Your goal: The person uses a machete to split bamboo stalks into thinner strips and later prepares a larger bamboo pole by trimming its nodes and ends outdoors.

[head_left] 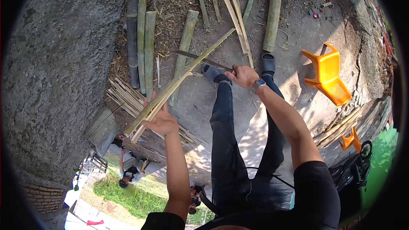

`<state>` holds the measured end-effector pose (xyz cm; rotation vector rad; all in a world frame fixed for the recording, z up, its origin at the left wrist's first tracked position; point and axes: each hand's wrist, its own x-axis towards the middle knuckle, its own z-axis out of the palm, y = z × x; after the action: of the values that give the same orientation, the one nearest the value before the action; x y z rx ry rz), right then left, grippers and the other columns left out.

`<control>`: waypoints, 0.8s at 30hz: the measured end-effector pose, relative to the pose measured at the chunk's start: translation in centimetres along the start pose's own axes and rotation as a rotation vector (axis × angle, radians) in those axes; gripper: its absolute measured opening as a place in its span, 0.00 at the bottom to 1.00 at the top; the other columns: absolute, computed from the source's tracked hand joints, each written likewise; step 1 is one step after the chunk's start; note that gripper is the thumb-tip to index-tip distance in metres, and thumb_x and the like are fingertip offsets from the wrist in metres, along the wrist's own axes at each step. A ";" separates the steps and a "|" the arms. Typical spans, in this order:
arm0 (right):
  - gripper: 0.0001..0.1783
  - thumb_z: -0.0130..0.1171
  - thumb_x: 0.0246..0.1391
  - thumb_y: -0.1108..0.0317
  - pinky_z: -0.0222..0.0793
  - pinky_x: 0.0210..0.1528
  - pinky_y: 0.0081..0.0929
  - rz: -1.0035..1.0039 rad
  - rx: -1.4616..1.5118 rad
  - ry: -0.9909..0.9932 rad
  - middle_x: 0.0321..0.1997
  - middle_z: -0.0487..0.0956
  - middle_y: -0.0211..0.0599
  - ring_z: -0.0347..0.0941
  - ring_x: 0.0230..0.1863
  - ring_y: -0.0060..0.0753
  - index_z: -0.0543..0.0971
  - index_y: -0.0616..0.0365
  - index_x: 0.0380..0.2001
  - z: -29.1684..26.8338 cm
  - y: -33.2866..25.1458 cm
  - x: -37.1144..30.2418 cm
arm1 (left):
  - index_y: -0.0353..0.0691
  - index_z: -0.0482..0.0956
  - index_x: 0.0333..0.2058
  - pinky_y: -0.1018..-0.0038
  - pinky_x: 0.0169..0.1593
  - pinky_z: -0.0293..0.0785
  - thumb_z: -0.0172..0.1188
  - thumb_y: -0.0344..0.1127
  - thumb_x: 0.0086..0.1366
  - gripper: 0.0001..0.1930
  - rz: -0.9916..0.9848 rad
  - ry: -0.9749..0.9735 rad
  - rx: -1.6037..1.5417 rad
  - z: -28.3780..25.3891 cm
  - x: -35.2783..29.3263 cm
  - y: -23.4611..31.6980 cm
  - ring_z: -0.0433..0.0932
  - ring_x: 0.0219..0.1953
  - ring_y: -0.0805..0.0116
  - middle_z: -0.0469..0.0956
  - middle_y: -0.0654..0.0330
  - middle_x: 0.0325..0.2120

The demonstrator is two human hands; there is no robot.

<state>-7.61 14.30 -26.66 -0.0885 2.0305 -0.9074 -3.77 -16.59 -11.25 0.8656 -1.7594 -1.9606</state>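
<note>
My left hand [164, 122] supports a long split bamboo strip [177, 81] near its lower end, with the thumb on one side and the fingers partly hidden behind it. The strip slants up to the right and is parted into two lengths at the lower end. My right hand [243, 77], with a watch on the wrist, is closed round the handle of a long-bladed knife [219, 64]. The dark blade points left and crosses the strip at its upper half. Whether its edge is in the bamboo, I cannot tell.
Bamboo poles [186, 34] lie ahead and at the left, near a pile of split sticks [128, 96]. An orange plastic chair [328, 70] is at the right. A rough grey wall [64, 72] rises at the left. Two other people, one seated [135, 170], are at the lower left.
</note>
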 end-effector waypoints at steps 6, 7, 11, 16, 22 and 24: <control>0.37 0.49 0.66 0.37 0.73 0.42 0.49 -0.060 0.115 0.115 0.27 0.80 0.61 0.79 0.36 0.63 0.80 0.69 0.32 -3.6 -0.6 0.8 | 0.30 0.61 0.67 0.41 0.70 0.59 0.34 0.94 0.48 0.69 0.135 -0.349 -0.186 6.7 6.5 3.5 0.67 0.66 0.40 0.67 0.42 0.64; 0.37 0.49 0.66 0.37 0.73 0.42 0.49 -0.063 0.107 0.107 0.27 0.80 0.61 0.79 0.36 0.63 0.80 0.69 0.32 -4.9 -1.2 0.4 | 0.30 0.62 0.67 0.43 0.69 0.59 0.33 0.95 0.46 0.71 0.189 -0.411 -0.174 7.4 7.6 4.2 0.67 0.66 0.40 0.69 0.42 0.63; 0.41 0.50 0.65 0.34 0.71 0.37 0.46 -0.093 0.132 -0.093 0.22 0.76 0.56 0.74 0.28 0.57 0.79 0.71 0.27 -9.6 -4.0 -1.2 | 0.31 0.67 0.64 0.48 0.67 0.63 0.33 0.95 0.46 0.70 0.053 -0.682 -0.340 7.6 13.8 5.8 0.70 0.62 0.43 0.74 0.40 0.57; 0.39 0.50 0.67 0.36 0.68 0.33 0.43 -0.150 0.094 -0.186 0.18 0.72 0.49 0.71 0.23 0.47 0.82 0.69 0.32 -11.7 -4.1 -2.6 | 0.39 0.74 0.29 0.68 0.38 0.68 0.37 0.94 0.47 0.53 -0.284 -1.280 -0.557 14.7 13.3 6.0 0.74 0.28 0.61 0.75 0.55 0.24; 0.39 0.50 0.67 0.37 0.67 0.33 0.44 -0.089 0.173 -0.152 0.18 0.71 0.52 0.70 0.23 0.50 0.81 0.71 0.29 -9.5 -6.8 -4.8 | 0.47 0.63 0.24 0.73 0.32 0.56 0.41 0.90 0.54 0.43 -0.227 -0.804 -0.382 14.4 10.3 7.3 0.60 0.21 0.71 0.60 0.67 0.18; 0.39 0.51 0.66 0.37 0.69 0.36 0.46 -0.029 0.236 -0.189 0.20 0.74 0.55 0.73 0.26 0.55 0.81 0.71 0.27 -7.8 -9.1 -6.0 | 0.48 0.62 0.25 0.73 0.31 0.55 0.40 0.90 0.54 0.43 -0.164 -0.654 -0.297 13.1 10.6 6.9 0.58 0.20 0.73 0.59 0.69 0.19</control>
<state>-12.24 14.36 -14.13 -0.0704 1.7408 -1.1081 -21.11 -14.48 -6.16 0.2821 -1.6607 -2.7458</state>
